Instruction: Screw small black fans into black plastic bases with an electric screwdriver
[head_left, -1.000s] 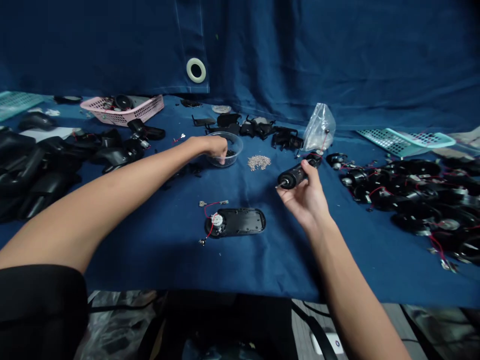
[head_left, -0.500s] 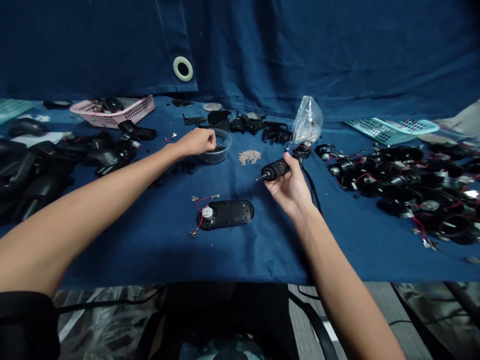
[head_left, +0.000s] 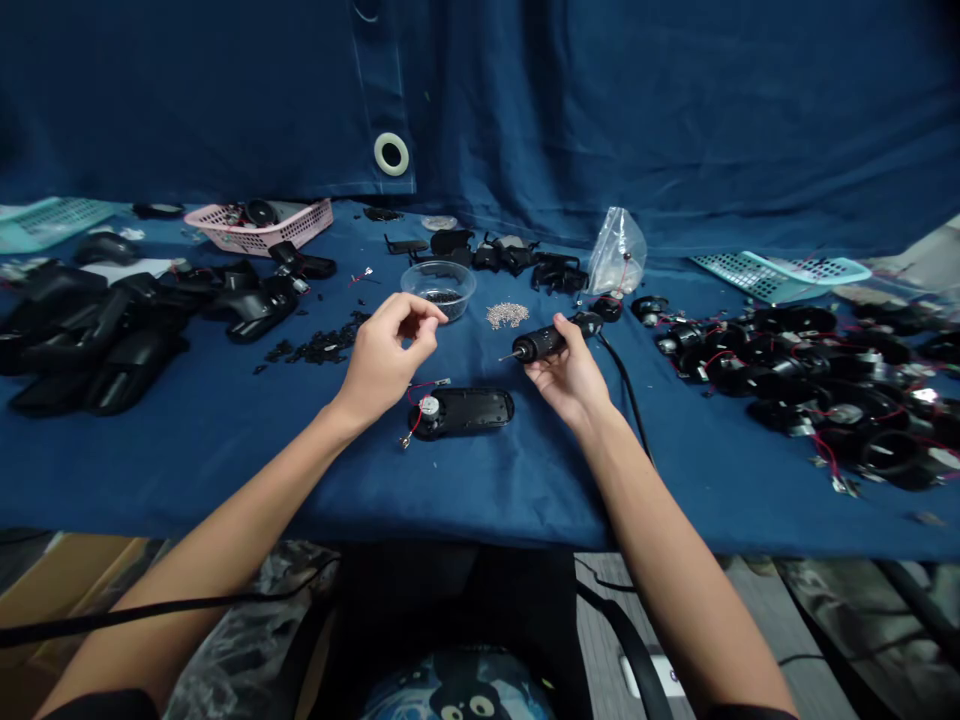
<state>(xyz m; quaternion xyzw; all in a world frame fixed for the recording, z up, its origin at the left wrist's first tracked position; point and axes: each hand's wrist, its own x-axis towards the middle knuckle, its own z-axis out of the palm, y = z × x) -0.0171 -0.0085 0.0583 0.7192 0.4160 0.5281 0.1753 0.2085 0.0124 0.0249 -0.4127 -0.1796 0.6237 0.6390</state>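
Note:
My right hand (head_left: 574,378) is closed around a black corded electric screwdriver (head_left: 538,344), its bit pointing left. My left hand (head_left: 391,352) hovers above the cloth in front of the clear plastic bowl (head_left: 466,287), thumb and fingertips pinched together. Anything between those fingertips is too small to make out. Small dark pieces lie in the bowl. Below the two hands rests a long black plastic housing (head_left: 476,411), its hollow side up. At its left end sits a round silver motor (head_left: 429,407) with red wires.
A pile of small silver screws (head_left: 508,315) lies beside the bowl. Small black pieces (head_left: 326,345) are scattered at left, near black plastic shells (head_left: 139,370). Wired black round parts (head_left: 840,385) crowd the right. A pink basket (head_left: 259,238) and a clear bag (head_left: 616,255) stand behind.
My left hand has come out of the bowl toward me, closer to the housing, with its fingers still pinched. My right hand keeps its hold on the screwdriver. The camera view has shifted slightly.

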